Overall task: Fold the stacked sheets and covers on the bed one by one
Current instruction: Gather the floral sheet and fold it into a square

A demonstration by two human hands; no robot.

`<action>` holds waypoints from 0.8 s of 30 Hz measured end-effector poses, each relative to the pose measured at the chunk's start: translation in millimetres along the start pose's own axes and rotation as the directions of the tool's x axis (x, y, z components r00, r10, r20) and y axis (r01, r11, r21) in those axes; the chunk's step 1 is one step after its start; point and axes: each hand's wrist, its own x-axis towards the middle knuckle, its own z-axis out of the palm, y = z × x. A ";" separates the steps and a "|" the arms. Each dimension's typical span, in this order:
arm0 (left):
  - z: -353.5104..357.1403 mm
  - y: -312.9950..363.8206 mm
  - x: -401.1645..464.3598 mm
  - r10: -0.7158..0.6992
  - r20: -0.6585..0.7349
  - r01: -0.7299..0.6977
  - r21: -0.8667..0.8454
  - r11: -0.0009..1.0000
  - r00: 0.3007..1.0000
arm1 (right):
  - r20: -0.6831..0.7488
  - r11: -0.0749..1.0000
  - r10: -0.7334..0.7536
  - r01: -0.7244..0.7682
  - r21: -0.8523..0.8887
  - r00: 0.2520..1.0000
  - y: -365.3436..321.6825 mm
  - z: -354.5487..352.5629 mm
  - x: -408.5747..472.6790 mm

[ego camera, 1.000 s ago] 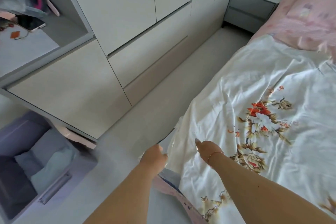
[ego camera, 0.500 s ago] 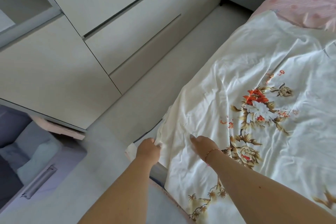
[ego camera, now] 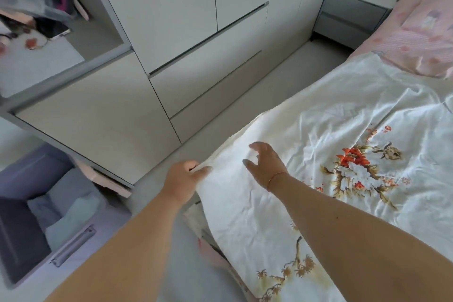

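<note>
Head view: left grip (ego camera: pixel 182 175) pinches floral cover (ego camera: pixel 343 154) (right grip (ego camera: pixel 266 163) spread) beside white wardrobe (ego camera: pixel 186 32).

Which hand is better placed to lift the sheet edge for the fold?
Left. The left hand already pinches the white floral sheet at its near edge beside the floor. The right hand hovers open over the sheet, gripping nothing.
</note>
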 end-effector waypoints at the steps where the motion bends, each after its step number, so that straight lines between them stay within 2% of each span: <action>1: 4.4 8.1 -2.7 0.029 0.029 -0.028 -0.036 0.999 0.999 | 0.032 0.996 -0.080 0.081 -0.031 0.996 -8.6 -6.1 6.8; 4: 15.6 28.5 -12.5 0.106 0.097 -0.097 -0.094 0.991 0.990 | 0.228 0.941 -0.273 0.308 -0.139 0.935 -38.8 -22.3 22.2; 6: 20.5 36.2 -20.5 0.138 0.134 -0.126 -0.090 0.988 0.981 | 0.401 0.839 -0.290 0.433 -0.331 0.869 -54.2 -35.4 29.0; 9: 20.2 43.6 -36.1 0.118 0.147 -0.111 -0.055 0.992 0.982 | 0.531 0.627 -0.154 0.497 -0.599 0.833 -52.1 -60.5 40.6; 13: 14.4 51.4 -64.3 0.072 0.109 -0.077 0.046 0.996 0.991 | 0.520 0.430 -0.033 0.482 -0.763 0.853 -27.5 -97.3 42.9; 14: 14.0 53.3 -71.0 0.058 0.088 -0.064 0.065 0.996 0.994 | 0.505 0.420 -0.025 0.467 -0.778 0.863 -20.5 -106.3 39.6; 16: 14.6 55.9 -81.2 0.040 0.043 -0.042 0.045 0.998 0.998 | 0.465 0.530 -0.023 0.406 -0.745 0.885 -5.8 -121.3 28.5; 19: 22.0 62.5 -97.0 0.008 -0.053 -0.009 -0.018 1.000 0.999 | 0.406 0.748 -0.077 0.322 -0.581 0.911 15.5 -138.5 2.7; 21: 31.5 71.6 -111.3 0.001 -0.080 -0.007 -0.074 0.997 0.997 | 0.360 0.813 -0.115 0.296 -0.501 0.926 28.4 -150.1 -20.8; 24: 49.2 88.5 -138.4 0.006 -0.100 -0.022 -0.162 0.987 0.995 | 0.271 0.833 -0.173 0.287 -0.472 0.947 42.2 -169.1 -68.0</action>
